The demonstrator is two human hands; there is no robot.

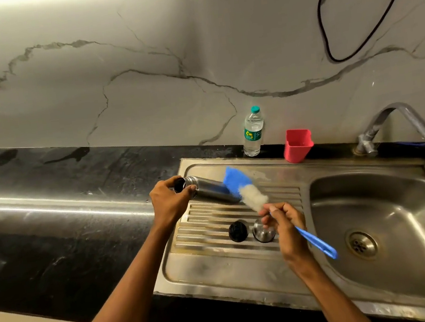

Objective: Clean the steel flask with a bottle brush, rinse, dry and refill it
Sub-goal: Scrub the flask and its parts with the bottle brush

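My left hand grips the neck of the steel flask, which is tilted on its side over the drainboard with its open mouth toward the left. My right hand pinches the blue handle of the bottle brush. The brush's white bristle head lies near the flask's base, outside the flask. A black stopper and a steel cup lid stand on the ribbed drainboard just below the brush. A blue cloth lies behind the flask.
The sink basin with its drain is to the right, and the tap stands at its back. A plastic water bottle and a red cup stand by the wall. Black counter stretches left. A black cable hangs on the wall.
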